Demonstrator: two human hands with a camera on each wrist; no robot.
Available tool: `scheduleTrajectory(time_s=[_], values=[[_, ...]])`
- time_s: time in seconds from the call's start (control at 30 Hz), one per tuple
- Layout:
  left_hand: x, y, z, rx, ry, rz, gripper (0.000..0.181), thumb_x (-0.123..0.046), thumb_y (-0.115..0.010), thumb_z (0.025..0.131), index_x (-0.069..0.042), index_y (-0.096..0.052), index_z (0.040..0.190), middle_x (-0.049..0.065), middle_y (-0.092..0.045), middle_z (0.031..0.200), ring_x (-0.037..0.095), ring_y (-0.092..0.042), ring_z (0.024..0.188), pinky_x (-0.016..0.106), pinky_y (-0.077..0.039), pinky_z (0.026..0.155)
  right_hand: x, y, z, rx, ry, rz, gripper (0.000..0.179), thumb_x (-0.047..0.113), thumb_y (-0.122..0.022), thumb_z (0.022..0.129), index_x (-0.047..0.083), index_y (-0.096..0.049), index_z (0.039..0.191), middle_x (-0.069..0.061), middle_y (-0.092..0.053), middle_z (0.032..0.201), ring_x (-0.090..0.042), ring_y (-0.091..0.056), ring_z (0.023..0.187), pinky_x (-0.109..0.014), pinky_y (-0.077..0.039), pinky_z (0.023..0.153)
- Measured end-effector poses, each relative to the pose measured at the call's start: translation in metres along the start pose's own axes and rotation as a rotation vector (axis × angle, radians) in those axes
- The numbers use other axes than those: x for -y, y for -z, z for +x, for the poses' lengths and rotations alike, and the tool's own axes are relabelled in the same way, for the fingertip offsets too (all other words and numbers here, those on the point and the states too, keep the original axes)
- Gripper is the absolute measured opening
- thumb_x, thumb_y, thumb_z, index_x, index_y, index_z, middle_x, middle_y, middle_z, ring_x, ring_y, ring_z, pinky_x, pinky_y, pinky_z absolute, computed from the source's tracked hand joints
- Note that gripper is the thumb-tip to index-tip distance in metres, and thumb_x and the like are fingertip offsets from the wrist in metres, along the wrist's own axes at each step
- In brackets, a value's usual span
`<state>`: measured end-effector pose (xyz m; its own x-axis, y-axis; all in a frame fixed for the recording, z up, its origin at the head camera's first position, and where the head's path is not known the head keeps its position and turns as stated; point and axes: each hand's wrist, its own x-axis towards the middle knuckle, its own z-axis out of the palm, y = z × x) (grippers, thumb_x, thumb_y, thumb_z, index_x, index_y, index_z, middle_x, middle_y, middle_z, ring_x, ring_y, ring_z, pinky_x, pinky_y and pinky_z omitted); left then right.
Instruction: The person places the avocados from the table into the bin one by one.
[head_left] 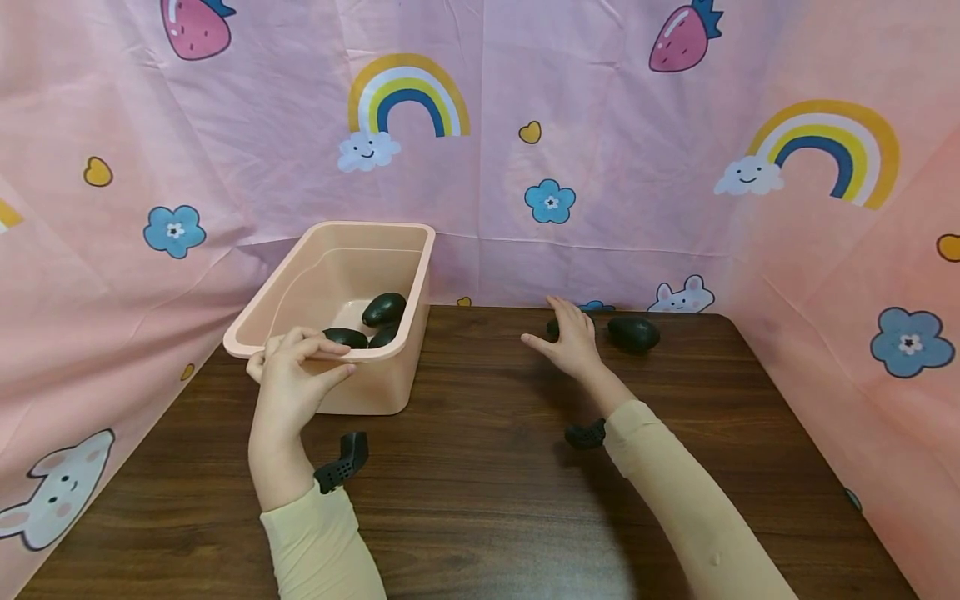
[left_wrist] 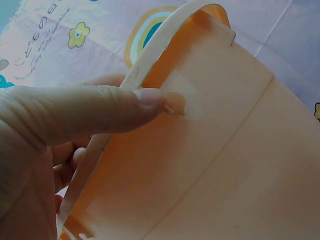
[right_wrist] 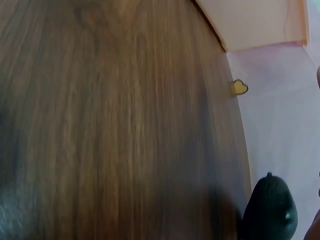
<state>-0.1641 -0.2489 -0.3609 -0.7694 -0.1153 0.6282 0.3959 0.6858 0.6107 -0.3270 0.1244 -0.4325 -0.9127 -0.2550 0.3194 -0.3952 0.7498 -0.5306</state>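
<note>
At the left, my left hand [head_left: 288, 383] grips the near rim of a pale peach plastic bin [head_left: 375, 387]; in the left wrist view the thumb [left_wrist: 125, 107] lies against the outside of its wall, below the rim. Inside the bin lie three dark green avocados [head_left: 385, 309]. My right hand [head_left: 576, 343], thumb and fingers spread, hovers at an avocado [right_wrist: 270, 210] near the back of the table, partly covering it in the head view. Another avocado [head_left: 633, 334] lies just to its right. Contact between the right hand and the fruit cannot be made out.
The dark brown wooden table [head_left: 480, 500] ends at a pink printed cloth [head_left: 480, 192], which hangs behind it and along both sides. The bin stands close to this cloth. Black wrist-worn devices [head_left: 341, 461] are on both arms.
</note>
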Motion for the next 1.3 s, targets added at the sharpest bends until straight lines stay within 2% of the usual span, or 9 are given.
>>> scheduleTrajectory(time_s=[0.2,0.47,0.7,1.3], values=[[0.001,0.0,0.0,0.001,-0.004,0.005,0.025,0.004,-0.085,0.064,-0.005,-0.074,0.085,0.006,-0.058,0.091,0.026,-0.04,0.1,0.048,-0.004,0.091,-0.012,0.006,-0.003,-0.036,-0.009,0.004,0.092,0.066,-0.059,0.082,0.013,-0.027,0.151,-0.013,-0.027,0.153,-0.032,-0.018,0.14,-0.054,-0.004,0.11],[0.001,0.0,0.0,0.005,0.0,0.008,0.025,0.004,-0.085,0.064,-0.005,-0.074,0.085,0.006,-0.058,0.091,0.027,-0.04,0.1,0.05,-0.004,0.091,-0.021,0.015,-0.007,-0.07,-0.038,-0.012,0.089,0.062,-0.061,0.084,0.01,-0.03,0.149,-0.011,-0.029,0.152,-0.031,-0.02,0.14,-0.054,-0.005,0.11],[-0.001,0.001,0.0,0.006,0.012,0.002,0.025,0.004,-0.085,0.064,-0.004,-0.074,0.085,0.007,-0.058,0.091,0.027,-0.039,0.1,0.051,-0.003,0.092,-0.031,0.02,-0.011,-0.094,-0.08,0.0,0.088,0.063,-0.059,0.084,0.012,-0.03,0.15,-0.012,-0.028,0.153,-0.032,-0.02,0.14,-0.052,-0.002,0.111],[-0.001,0.001,0.0,0.004,0.006,0.007,0.025,0.004,-0.085,0.064,-0.005,-0.074,0.085,0.007,-0.058,0.091,0.028,-0.039,0.101,0.052,-0.003,0.092,-0.057,0.032,-0.016,-0.169,-0.126,-0.05,0.088,0.061,-0.062,0.083,0.01,-0.032,0.149,-0.015,-0.032,0.15,-0.034,-0.022,0.139,-0.057,-0.006,0.109]])
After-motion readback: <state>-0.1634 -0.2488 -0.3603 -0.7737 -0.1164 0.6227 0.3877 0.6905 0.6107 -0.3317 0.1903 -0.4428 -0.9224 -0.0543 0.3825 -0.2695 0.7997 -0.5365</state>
